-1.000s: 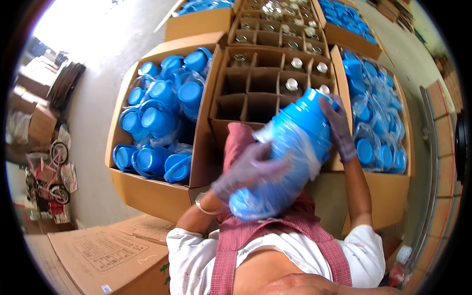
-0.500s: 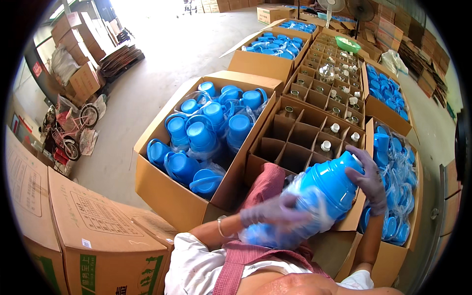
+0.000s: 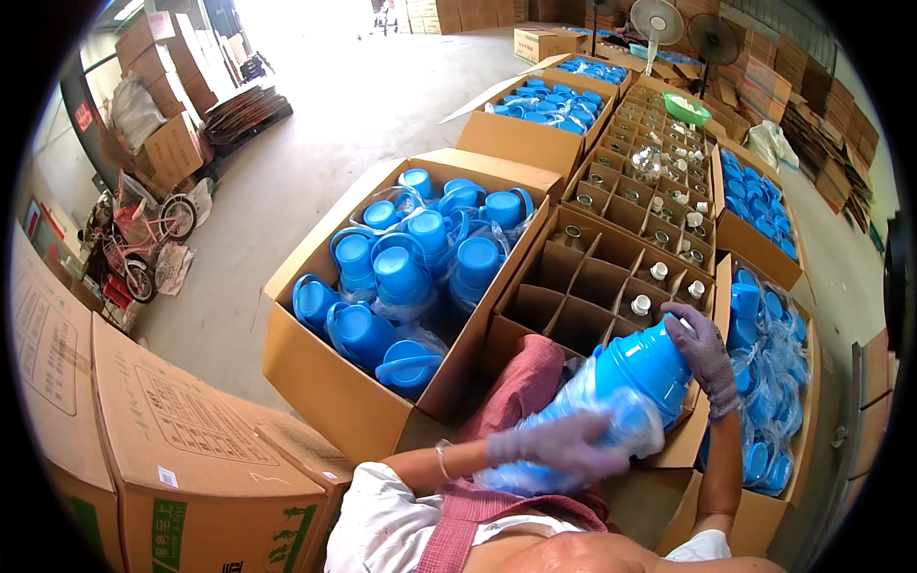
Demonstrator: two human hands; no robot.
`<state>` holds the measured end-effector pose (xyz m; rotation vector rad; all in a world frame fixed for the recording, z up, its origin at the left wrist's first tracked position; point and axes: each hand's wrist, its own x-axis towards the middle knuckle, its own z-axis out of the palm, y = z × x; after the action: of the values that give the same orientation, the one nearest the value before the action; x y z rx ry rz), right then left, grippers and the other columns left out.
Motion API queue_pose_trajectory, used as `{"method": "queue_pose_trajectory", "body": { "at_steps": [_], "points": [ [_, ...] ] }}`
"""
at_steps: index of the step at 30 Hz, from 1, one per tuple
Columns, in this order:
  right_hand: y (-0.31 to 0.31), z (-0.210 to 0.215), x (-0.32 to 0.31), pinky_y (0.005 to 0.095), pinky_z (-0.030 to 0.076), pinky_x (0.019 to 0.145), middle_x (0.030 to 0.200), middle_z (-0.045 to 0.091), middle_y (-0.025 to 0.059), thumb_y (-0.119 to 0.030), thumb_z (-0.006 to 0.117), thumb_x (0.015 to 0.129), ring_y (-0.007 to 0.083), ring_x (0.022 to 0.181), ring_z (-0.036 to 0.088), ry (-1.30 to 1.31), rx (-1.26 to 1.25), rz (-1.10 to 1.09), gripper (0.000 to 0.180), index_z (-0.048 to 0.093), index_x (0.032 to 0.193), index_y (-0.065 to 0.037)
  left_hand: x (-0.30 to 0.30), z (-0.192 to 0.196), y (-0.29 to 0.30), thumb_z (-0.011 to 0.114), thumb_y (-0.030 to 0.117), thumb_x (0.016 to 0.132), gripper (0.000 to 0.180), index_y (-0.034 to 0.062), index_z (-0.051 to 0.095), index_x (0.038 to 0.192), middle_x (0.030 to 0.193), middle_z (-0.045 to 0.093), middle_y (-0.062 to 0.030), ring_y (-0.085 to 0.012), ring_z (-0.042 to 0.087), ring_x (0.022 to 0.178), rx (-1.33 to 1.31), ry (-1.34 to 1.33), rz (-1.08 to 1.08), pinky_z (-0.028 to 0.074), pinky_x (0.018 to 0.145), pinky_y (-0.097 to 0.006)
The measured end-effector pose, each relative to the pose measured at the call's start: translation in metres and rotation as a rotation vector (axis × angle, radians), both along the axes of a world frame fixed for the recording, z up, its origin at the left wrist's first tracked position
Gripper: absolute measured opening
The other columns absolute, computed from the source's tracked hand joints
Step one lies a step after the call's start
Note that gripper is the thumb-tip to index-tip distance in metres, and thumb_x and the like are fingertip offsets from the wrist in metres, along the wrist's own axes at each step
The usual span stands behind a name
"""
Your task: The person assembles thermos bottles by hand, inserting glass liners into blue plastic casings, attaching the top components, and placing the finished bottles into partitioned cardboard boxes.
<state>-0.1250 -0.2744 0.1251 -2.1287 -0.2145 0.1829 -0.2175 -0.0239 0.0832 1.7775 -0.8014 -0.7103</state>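
Across my lap lies a blue plastic jug-like casing (image 3: 642,370), tilted with its upper end to the right and partly wrapped in a clear plastic bag (image 3: 549,413). My right hand (image 3: 705,351), in a purple-grey glove, grips that upper end with its fingers curled over the rim. My gloved left hand (image 3: 564,445) lies across the bagged lower part, touching the plastic; its fingers are smeared by motion. Just beyond the casing stands a divided carton (image 3: 585,310), holding a few bottles with white caps (image 3: 641,305) in some compartments.
An open carton (image 3: 336,406) of blue handled casings stands left, and another carton (image 3: 800,435) of bagged blue pieces stands right. More cartons with glass bottles and blue parts stretch away ahead. A green basin (image 3: 687,110), fans (image 3: 657,21) and a pink bicycle (image 3: 129,244) stand farther off.
My left hand has slid a little to the right along the bagged casing. My right hand keeps hold of the upper end. The whole view has shifted slightly.
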Motion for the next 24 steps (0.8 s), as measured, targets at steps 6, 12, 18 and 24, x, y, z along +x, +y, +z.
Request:
{"method": "queue_pose_trajectory", "body": {
  "at_steps": [6,12,18,24],
  "points": [
    [-0.009,0.028,-0.010,0.0381,0.041,0.103,0.129,0.057,0.0131,-0.053,0.074,0.080,0.0264,0.118,0.055,-0.215,0.170,0.394,0.077,0.055,0.135,-0.004,0.033,-0.032,0.044,0.063,0.029,0.096,0.048,0.0050,0.054,0.137,0.124,0.064,-0.0096,-0.0182,0.063,0.108,-0.594,0.557,0.103,0.052,0.094,-0.033],
    [0.003,0.013,-0.007,0.0367,0.044,0.102,0.125,0.060,0.0154,-0.054,0.067,0.086,0.0260,0.116,0.057,-0.156,-0.152,0.127,0.072,0.054,0.136,-0.004,0.000,-0.012,0.007,0.075,0.025,0.087,0.051,0.0000,0.058,0.129,0.113,0.066,-0.0070,-0.0108,0.061,0.102,-0.019,0.029,-0.129,0.051,0.088,-0.027],
    [0.000,0.012,-0.014,0.0401,0.040,0.105,0.129,0.060,0.0144,-0.044,0.073,0.081,0.0269,0.122,0.055,-0.210,0.350,0.249,0.063,0.063,0.127,-0.003,0.023,-0.032,0.038,0.061,0.032,0.097,0.041,0.0057,0.059,0.129,0.106,0.069,-0.0069,-0.0115,0.062,0.087,-0.248,0.410,0.261,0.052,0.072,-0.032],
    [0.017,0.037,-0.023,0.0391,0.044,0.102,0.125,0.062,0.0174,-0.039,0.070,0.085,0.0289,0.118,0.058,-0.371,-0.089,0.288,0.053,0.065,0.124,-0.003,0.018,-0.041,0.053,0.070,0.033,0.091,0.045,0.0015,0.063,0.123,0.100,0.072,-0.0102,-0.0178,0.067,0.096,-0.447,0.562,0.163,0.055,0.085,-0.037]
  ]
}}
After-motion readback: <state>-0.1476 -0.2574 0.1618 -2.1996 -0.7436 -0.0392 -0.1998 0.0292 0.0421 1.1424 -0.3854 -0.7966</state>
